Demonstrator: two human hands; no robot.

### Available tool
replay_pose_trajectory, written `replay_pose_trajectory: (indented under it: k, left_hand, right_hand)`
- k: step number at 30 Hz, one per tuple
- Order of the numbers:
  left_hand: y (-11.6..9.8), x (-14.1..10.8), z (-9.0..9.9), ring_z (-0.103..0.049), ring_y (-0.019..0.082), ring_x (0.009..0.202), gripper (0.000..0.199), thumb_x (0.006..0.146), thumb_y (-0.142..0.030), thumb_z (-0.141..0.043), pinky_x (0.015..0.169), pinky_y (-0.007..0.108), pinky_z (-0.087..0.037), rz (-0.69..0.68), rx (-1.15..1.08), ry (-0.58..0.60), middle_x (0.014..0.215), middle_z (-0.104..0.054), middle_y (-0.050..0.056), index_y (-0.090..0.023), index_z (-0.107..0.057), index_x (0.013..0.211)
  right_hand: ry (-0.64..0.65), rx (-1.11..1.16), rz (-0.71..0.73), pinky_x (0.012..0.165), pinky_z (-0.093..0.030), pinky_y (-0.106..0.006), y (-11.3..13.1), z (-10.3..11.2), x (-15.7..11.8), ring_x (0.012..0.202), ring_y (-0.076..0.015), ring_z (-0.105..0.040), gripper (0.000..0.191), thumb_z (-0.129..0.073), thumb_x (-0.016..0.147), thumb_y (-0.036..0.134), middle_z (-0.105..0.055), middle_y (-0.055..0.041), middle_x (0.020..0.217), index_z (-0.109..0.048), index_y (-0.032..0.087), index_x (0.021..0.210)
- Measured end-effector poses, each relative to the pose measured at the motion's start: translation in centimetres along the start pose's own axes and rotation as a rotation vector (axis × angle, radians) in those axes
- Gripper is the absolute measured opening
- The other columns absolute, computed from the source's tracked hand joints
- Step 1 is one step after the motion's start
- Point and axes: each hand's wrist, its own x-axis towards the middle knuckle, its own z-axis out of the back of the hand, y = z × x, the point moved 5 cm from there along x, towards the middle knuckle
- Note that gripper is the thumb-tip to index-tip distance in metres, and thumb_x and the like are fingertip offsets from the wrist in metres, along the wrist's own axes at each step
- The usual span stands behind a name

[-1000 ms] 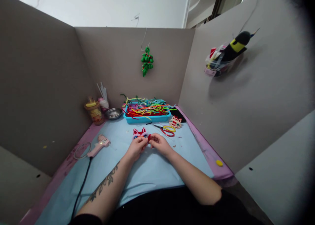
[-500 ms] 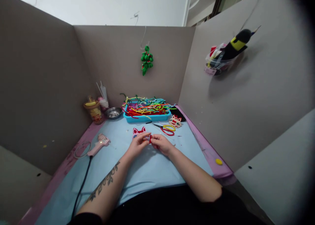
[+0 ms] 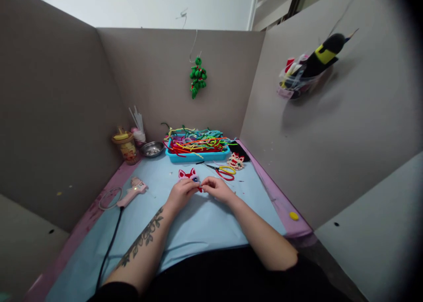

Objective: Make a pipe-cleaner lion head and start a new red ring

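Observation:
Between my two hands is a short bent piece of red pipe cleaner, mostly covered by fingertips. My left hand pinches it from the left, palm down. From the right, the thumb and fingers of my right hand close on its other side. Just beyond my left fingers lies a pink and red pipe-cleaner animal face with pointed ears and a blue eye; its lower part is hidden by the hand. Scissors with yellow and red handles lie beyond my right hand.
A blue tray heaped with colourful pipe cleaners stands at the back, a cream and red animal face to its right. At left are a pink glue gun with its cord, a metal bowl and a lidded cup.
My left hand has tilted and drawn slightly back, its fingers curling more. The red piece now sits lower between the fingertips, and more of the pink animal face shows. The view has shifted slightly.

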Motion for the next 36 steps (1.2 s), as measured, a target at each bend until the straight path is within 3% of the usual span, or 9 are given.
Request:
replay_pose_trajectory:
  k: [3,6,10,13,16,19,22,27,36]
  left_hand:
    - [0.0,-0.1,0.1,-0.055,0.021,0.087,0.015,0.072,-0.025,-0.069,0.089,0.032,-0.040,0.043,-0.013,-0.017,0.088,-0.065,0.008,-0.027,-0.074,0.087]
    - [-0.3,0.0,-0.1,-0.055,0.021,0.084,0.013,0.073,-0.023,-0.068,0.086,0.030,-0.040,0.036,0.024,-0.030,0.086,-0.064,0.008,-0.026,-0.073,0.084]
    - [-0.8,-0.1,-0.4,-0.054,0.019,0.077,0.005,0.077,-0.023,-0.064,0.079,0.029,-0.041,-0.032,0.161,-0.081,0.079,-0.060,0.006,-0.022,-0.069,0.077]
    - [-0.8,-0.1,-0.5,-0.054,0.018,0.075,0.009,0.082,-0.024,-0.056,0.075,0.029,-0.042,-0.093,0.298,-0.118,0.078,-0.058,0.005,-0.020,-0.064,0.079]
    - [-0.5,-0.2,-0.4,-0.054,0.017,0.077,0.013,0.086,-0.026,-0.050,0.073,0.029,-0.043,-0.117,0.332,-0.184,0.081,-0.058,0.005,-0.018,-0.061,0.083]
    - [-0.1,-0.1,-0.4,-0.053,0.015,0.073,0.017,0.086,-0.029,-0.050,0.069,0.026,-0.042,-0.053,0.234,-0.245,0.075,-0.058,0.003,-0.018,-0.059,0.078]
    - [0.4,0.0,-1.0,-0.050,0.012,0.061,0.021,0.084,-0.034,-0.051,0.058,0.023,-0.040,0.086,0.025,-0.238,0.067,-0.056,0.000,-0.017,-0.056,0.072]
    - [0.8,0.0,-2.3,-0.034,0.006,0.041,0.030,0.077,-0.045,-0.056,0.041,0.019,-0.025,0.314,-0.326,-0.128,0.048,-0.042,-0.007,-0.015,-0.054,0.071]
    - [0.7,-0.5,-3.0,-0.027,0.002,0.042,0.034,0.066,-0.044,-0.071,0.039,0.017,-0.016,0.512,-0.683,0.067,0.052,-0.038,-0.008,-0.014,-0.053,0.071]
  right_hand:
    - [-0.073,-0.273,0.094,0.058,-0.037,-0.025,0.3,0.6,0.0,0.060,-0.0123,-0.051,0.009,-0.060,0.075,0.023,-0.061,0.0004,0.065,-0.067,0.018,0.077]
    - [-0.135,-0.406,0.190,0.064,-0.040,-0.027,0.7,0.6,-0.1,0.067,-0.0146,-0.055,0.010,-0.058,0.077,0.019,-0.065,-0.0022,0.071,-0.068,0.019,0.075]
    - [-0.221,-0.403,0.231,0.066,-0.043,-0.028,1.3,0.2,-0.5,0.069,-0.0158,-0.057,0.011,-0.058,0.078,0.020,-0.067,-0.0037,0.074,-0.068,0.018,0.077]
    - [-0.241,-0.335,0.233,0.068,-0.044,-0.027,1.7,-0.3,-0.8,0.070,-0.0156,-0.058,0.013,-0.057,0.079,0.021,-0.068,-0.0043,0.077,-0.069,0.018,0.081]
    - [-0.224,-0.173,0.156,0.065,-0.045,-0.027,1.3,-0.6,-0.8,0.067,-0.0150,-0.059,0.015,-0.056,0.078,0.023,-0.068,-0.0038,0.076,-0.069,0.017,0.084]
    - [-0.161,0.023,0.045,0.061,-0.045,-0.026,0.5,-1.1,-0.5,0.060,-0.0134,-0.057,0.015,-0.058,0.075,0.027,-0.065,-0.0010,0.067,-0.066,0.016,0.081]
    - [-0.119,0.102,0.029,0.061,-0.044,-0.025,0.3,-1.5,-0.1,0.057,-0.0121,-0.056,0.013,-0.061,0.073,0.029,-0.062,0.0010,0.062,-0.063,0.016,0.072]
    - [-0.155,0.079,0.056,0.060,-0.042,-0.025,0.1,-1.1,0.1,0.058,-0.0118,-0.053,0.016,-0.061,0.074,0.031,-0.059,0.0017,0.061,-0.061,0.016,0.069]
    - [-0.194,-0.059,0.141,0.067,-0.043,-0.027,-0.1,-0.1,0.3,0.070,-0.0152,-0.056,0.013,-0.062,0.076,0.030,-0.063,-0.0017,0.072,-0.066,0.018,0.074]
